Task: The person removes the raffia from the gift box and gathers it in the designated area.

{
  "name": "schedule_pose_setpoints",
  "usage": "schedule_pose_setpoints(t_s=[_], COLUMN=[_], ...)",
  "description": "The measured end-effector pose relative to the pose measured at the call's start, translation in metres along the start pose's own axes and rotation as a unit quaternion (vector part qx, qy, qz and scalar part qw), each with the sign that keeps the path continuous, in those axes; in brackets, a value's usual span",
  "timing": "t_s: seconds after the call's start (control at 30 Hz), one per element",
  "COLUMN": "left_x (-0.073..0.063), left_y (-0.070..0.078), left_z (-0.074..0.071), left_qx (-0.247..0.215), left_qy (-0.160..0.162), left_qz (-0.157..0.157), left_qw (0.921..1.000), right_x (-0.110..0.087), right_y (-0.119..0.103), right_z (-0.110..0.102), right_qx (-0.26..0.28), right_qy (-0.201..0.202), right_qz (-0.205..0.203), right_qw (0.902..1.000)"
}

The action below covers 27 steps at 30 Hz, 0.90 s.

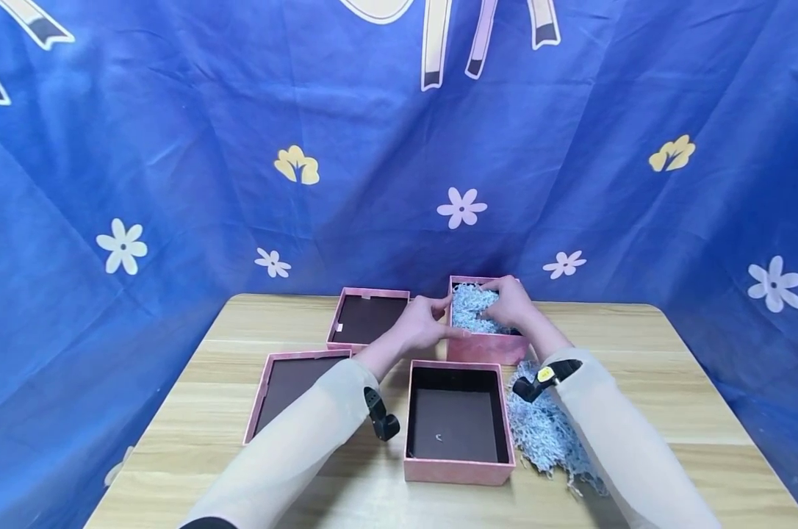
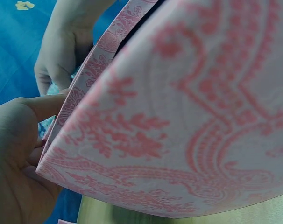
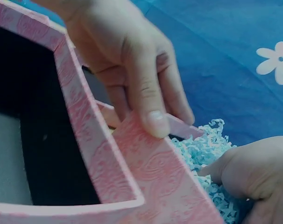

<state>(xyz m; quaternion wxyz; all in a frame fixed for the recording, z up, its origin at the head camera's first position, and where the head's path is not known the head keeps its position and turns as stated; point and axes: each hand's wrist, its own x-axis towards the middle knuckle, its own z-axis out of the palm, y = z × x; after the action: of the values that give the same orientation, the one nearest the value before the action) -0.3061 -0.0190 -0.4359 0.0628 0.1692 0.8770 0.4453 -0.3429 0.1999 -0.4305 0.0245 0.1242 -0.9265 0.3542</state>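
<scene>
Light-blue shredded paper (image 1: 468, 307) fills much of the far pink patterned box (image 1: 481, 349). My left hand (image 1: 422, 323) holds that box at its left side, the thumb lying over the rim in the right wrist view. Inside the box, my right hand (image 1: 510, 305) has its fingers bent into the shredded paper (image 3: 209, 149); some fingertips are hidden there. A second pink box (image 1: 458, 472), black inside with a small pale scrap on its floor, stands nearer on the table. Its patterned outer wall (image 2: 193, 130) fills much of the left wrist view.
Two shallow pink lids with dark insides lie at left, one farther back (image 1: 372, 319) and one nearer (image 1: 296, 382). A loose heap of blue shredded paper (image 1: 547, 426) lies beneath my right forearm. Behind the wooden table (image 1: 637, 382) hangs a blue printed cloth (image 1: 372, 198).
</scene>
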Motion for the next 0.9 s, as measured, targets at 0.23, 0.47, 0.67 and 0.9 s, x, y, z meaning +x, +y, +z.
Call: schedule_pose_setpoints(t_s=[0.23, 0.47, 0.67, 0.9], left_x=[0.0, 0.004, 0.004, 0.003], left_y=[-0.001, -0.003, -0.001, -0.001], left_z=[0.0, 0.001, 0.001, 0.001], left_qx=[-0.01, -0.021, -0.037, -0.055], left_qy=[0.0, 0.001, 0.003, 0.0], left_qz=[-0.008, -0.012, -0.018, -0.026], left_qw=[0.9999, 0.9997, 0.9992, 0.9981], right_x=[-0.006, -0.01, -0.011, -0.016], right_y=[-0.01, -0.018, -0.022, -0.032], right_z=[-0.017, -0.033, -0.047, -0.065], right_qx=[0.034, 0.075, 0.104, 0.122], right_qy=[-0.001, -0.006, -0.002, -0.006], right_qz=[0.021, 0.04, 0.032, 0.029], right_qw=[0.9992, 0.9964, 0.9941, 0.9921])
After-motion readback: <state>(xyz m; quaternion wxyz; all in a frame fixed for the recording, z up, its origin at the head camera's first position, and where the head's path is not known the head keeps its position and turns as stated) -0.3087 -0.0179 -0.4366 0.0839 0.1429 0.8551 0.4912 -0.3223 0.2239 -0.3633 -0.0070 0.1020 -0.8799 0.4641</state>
